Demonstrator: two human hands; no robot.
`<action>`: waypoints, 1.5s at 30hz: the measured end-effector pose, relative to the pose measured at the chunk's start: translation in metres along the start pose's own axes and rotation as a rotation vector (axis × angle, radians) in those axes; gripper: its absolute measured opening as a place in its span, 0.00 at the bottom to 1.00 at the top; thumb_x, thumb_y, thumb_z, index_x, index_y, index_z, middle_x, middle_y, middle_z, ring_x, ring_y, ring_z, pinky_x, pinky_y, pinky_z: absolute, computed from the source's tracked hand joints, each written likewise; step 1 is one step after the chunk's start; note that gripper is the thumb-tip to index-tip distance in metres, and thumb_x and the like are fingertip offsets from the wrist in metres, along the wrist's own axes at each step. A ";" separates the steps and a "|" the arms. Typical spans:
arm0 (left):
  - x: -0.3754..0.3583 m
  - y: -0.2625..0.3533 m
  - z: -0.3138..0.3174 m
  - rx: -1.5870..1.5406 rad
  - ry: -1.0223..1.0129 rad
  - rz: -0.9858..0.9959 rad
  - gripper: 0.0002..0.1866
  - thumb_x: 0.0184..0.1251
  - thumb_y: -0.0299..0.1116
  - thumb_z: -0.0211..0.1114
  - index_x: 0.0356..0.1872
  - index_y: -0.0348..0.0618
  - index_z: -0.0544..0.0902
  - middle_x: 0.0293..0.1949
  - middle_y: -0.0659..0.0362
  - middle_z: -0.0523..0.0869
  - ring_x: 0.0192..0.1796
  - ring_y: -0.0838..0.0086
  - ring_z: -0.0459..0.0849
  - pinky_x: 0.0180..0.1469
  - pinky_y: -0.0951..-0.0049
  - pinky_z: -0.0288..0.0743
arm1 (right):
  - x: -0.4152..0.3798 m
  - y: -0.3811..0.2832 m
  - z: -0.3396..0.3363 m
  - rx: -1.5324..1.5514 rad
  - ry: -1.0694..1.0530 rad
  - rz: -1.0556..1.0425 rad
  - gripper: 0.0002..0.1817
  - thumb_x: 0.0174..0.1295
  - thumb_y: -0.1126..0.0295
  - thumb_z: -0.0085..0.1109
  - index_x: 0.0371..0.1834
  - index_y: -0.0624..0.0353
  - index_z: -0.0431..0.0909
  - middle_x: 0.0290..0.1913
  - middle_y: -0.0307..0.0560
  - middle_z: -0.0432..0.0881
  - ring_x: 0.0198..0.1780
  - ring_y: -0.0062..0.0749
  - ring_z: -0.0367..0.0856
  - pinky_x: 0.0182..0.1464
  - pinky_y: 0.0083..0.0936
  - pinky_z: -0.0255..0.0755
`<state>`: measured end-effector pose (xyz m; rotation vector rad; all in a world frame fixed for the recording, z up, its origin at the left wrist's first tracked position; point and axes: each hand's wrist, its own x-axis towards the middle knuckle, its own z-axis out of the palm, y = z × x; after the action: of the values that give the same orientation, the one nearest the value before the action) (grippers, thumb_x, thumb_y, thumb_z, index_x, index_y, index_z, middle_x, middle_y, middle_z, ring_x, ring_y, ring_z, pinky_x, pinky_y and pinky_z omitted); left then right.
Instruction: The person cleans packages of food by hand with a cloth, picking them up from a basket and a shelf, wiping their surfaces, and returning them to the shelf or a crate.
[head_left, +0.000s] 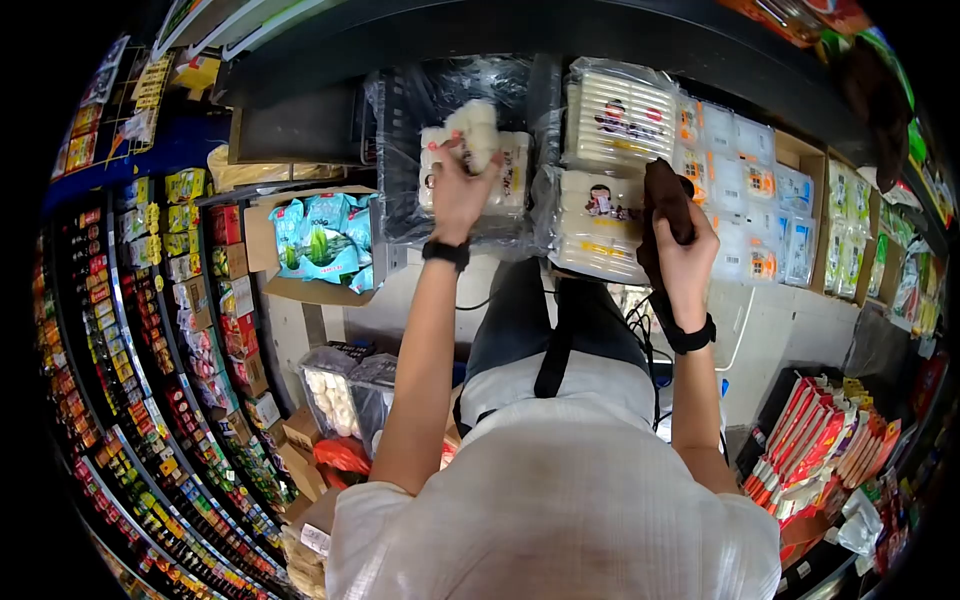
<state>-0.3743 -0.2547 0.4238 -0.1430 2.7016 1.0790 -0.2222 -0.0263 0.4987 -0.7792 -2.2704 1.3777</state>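
My left hand reaches into a black crate lined with clear plastic. Its fingers close around a clear pack of white rolls, which is tilted above other white packs in the crate. My right hand grips a dark brown cloth-like item that hangs over the right edge of a pack of white sticks with a printed figure. Behind that pack sits a similar pack in plastic.
White and orange packets fill a cardboard box on the right. Blue-green bags lie in a carton at left. Shelves of small colourful packets line the left side. Red-and-white packs stand at lower right. Black cables hang beside my legs.
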 end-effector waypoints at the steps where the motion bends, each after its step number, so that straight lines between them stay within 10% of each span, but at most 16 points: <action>1: 0.005 0.001 0.010 0.144 -0.008 0.023 0.43 0.44 0.59 0.67 0.57 0.44 0.61 0.47 0.40 0.73 0.47 0.49 0.77 0.50 0.62 0.70 | -0.002 0.000 0.003 -0.006 0.001 0.003 0.15 0.49 0.77 0.57 0.42 0.67 0.77 0.32 0.50 0.80 0.33 0.27 0.77 0.39 0.21 0.70; 12: 0.015 -0.016 0.050 0.472 -0.353 -0.024 0.56 0.41 0.45 0.70 0.69 0.44 0.42 0.55 0.40 0.60 0.57 0.44 0.63 0.54 0.53 0.66 | -0.021 0.009 -0.012 -0.102 0.162 0.186 0.14 0.51 0.74 0.58 0.41 0.69 0.77 0.31 0.50 0.81 0.34 0.24 0.77 0.41 0.22 0.70; 17: -0.036 0.044 0.008 -0.020 -0.150 0.464 0.25 0.59 0.36 0.60 0.55 0.34 0.67 0.54 0.40 0.67 0.54 0.45 0.70 0.53 0.59 0.68 | -0.023 0.025 -0.023 -0.077 0.210 0.176 0.15 0.51 0.74 0.58 0.42 0.70 0.76 0.32 0.55 0.82 0.35 0.30 0.79 0.42 0.25 0.71; 22: -0.077 0.086 0.014 0.216 -0.358 0.769 0.43 0.46 0.36 0.70 0.63 0.37 0.57 0.61 0.43 0.61 0.63 0.49 0.61 0.63 0.62 0.59 | -0.016 0.027 -0.034 -0.127 0.138 0.203 0.16 0.49 0.73 0.59 0.43 0.68 0.77 0.35 0.58 0.82 0.38 0.39 0.82 0.42 0.27 0.72; 26: -0.074 0.075 0.024 0.220 -0.464 0.708 0.53 0.37 0.32 0.74 0.66 0.35 0.50 0.62 0.42 0.61 0.65 0.49 0.57 0.65 0.63 0.56 | -0.003 0.005 -0.007 -0.164 -0.057 -0.016 0.17 0.50 0.71 0.58 0.46 0.60 0.77 0.38 0.54 0.81 0.39 0.44 0.81 0.41 0.30 0.73; 32: -0.088 0.051 0.034 -0.001 -0.378 0.501 0.41 0.44 0.30 0.71 0.59 0.30 0.57 0.55 0.41 0.68 0.60 0.50 0.65 0.61 0.62 0.61 | -0.013 0.005 0.052 -0.419 -0.214 -0.283 0.18 0.44 0.68 0.62 0.42 0.52 0.77 0.31 0.45 0.77 0.35 0.40 0.80 0.35 0.33 0.75; 39: -0.098 0.052 0.036 -0.070 -0.278 0.563 0.49 0.45 0.28 0.71 0.65 0.30 0.47 0.52 0.47 0.71 0.54 0.56 0.71 0.58 0.64 0.63 | 0.003 0.025 0.002 -0.573 -0.253 -0.190 0.14 0.44 0.69 0.61 0.38 0.52 0.77 0.30 0.48 0.80 0.32 0.43 0.81 0.32 0.36 0.75; 45: -0.104 0.051 0.036 0.093 -0.252 0.620 0.41 0.48 0.33 0.70 0.63 0.35 0.58 0.55 0.48 0.68 0.59 0.57 0.66 0.61 0.61 0.59 | 0.027 0.062 -0.058 -0.725 -0.157 0.008 0.16 0.44 0.63 0.61 0.38 0.55 0.80 0.30 0.53 0.81 0.34 0.47 0.81 0.35 0.38 0.74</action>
<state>-0.2765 -0.1922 0.4585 0.8363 2.6033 1.0150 -0.1935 0.0530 0.4703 -0.9030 -2.9243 0.5993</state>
